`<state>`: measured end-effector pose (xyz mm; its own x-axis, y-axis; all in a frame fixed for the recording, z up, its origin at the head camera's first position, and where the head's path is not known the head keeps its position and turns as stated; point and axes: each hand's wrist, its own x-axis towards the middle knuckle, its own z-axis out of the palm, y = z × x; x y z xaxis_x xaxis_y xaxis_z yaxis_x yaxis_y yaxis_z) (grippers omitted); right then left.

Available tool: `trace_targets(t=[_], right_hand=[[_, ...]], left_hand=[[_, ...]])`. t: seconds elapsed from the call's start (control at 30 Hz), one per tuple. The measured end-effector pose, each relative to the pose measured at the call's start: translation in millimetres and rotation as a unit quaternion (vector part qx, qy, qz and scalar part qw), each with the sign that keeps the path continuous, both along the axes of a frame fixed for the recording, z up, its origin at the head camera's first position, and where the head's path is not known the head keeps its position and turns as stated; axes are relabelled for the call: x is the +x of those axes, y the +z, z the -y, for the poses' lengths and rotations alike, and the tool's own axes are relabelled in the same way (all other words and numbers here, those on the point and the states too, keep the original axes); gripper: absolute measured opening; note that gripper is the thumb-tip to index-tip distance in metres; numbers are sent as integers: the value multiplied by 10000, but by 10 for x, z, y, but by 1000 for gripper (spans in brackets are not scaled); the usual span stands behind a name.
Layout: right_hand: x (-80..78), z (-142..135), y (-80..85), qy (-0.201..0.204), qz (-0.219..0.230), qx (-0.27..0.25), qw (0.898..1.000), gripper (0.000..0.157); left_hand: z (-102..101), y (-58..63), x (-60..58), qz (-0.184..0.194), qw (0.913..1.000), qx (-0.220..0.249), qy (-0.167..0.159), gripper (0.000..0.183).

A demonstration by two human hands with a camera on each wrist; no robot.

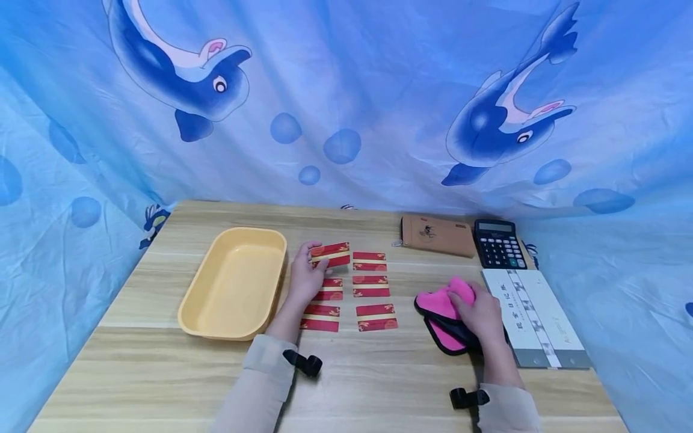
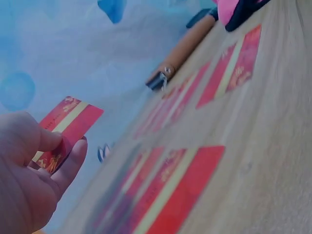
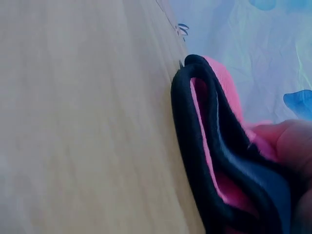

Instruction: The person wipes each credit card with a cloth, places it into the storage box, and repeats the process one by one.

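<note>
My left hand (image 1: 306, 275) pinches a red card with a pale yellow stripe (image 1: 337, 255), raised above the table. In the left wrist view, thumb and fingers grip one end of that card (image 2: 80, 119). Below and to the right of this hand, several matching red cards (image 1: 370, 286) lie in two columns. My right hand (image 1: 480, 316) grips a folded pink cloth with black edging (image 1: 440, 302), which rests on the table right of the cards. The right wrist view shows the cloth's layered folds (image 3: 225, 90); some of the fingers are hidden there.
A yellow plastic basin (image 1: 186, 313) stands left of the left hand. Along the back right lie a brown zip wallet (image 1: 444, 234) and a black calculator (image 1: 498, 246). A white and grey book (image 1: 557, 313) lies right of the right hand. Blue dolphin-print curtain surrounds the wooden table.
</note>
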<state>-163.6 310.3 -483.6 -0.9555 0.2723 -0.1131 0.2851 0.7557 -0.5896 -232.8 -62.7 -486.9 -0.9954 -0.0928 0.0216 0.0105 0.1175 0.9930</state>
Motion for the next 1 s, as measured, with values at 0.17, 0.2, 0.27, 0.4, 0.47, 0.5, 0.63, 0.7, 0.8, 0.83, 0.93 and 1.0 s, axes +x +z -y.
trace_targets(t=[0.17, 0.2, 0.27, 0.4, 0.47, 0.5, 0.63, 0.7, 0.8, 0.83, 0.93, 1.0], right_hand=[[31, 0, -3, 283, -701, -272, 9968, 70], [39, 8, 7, 410, -850, -341, 9949, 68], [48, 36, 27, 662, -1117, -457, 9905, 64], [59, 132, 117, 1144, -1589, -590, 9789, 57], [58, 196, 183, 1246, -1836, -620, 9731, 55], [58, 229, 221, 1280, -1955, -640, 9702, 54], [46, 365, 364, 1420, -2490, -723, 9553, 48], [34, 434, 429, 1518, -2757, -749, 9462, 45], [7, 549, 513, 1747, -3108, -815, 9307, 44], [1, 591, 543, 1839, -3211, -845, 9252, 43], [-17, 724, 612, 2119, -3425, -896, 9109, 45], [-31, 815, 644, 2282, -3566, -823, 9022, 47]], left_hand=[[-2, 174, 117, 231, 9997, 78, -83, 33], [-6, 198, 140, 268, 9995, 112, -121, 31], [-19, 252, 190, 272, 9989, 285, -237, 27], [-61, 349, 267, 122, 9944, 890, -557, 29], [-89, 404, 295, 9, 9920, 1051, -694, 31], [-103, 429, 307, -30, 9909, 1114, -749, 31], [-163, 515, 346, -106, 9883, 1194, -943, 33], [-193, 546, 362, -87, 9870, 1235, -1021, 33], [-240, 569, 384, -18, 9843, 1319, -1170, 36], [-256, 572, 392, 11, 9831, 1359, -1228, 38], [-303, 569, 419, 148, 9807, 1391, -1368, 40], [-336, 565, 440, 169, 9789, 1401, -1481, 40]])
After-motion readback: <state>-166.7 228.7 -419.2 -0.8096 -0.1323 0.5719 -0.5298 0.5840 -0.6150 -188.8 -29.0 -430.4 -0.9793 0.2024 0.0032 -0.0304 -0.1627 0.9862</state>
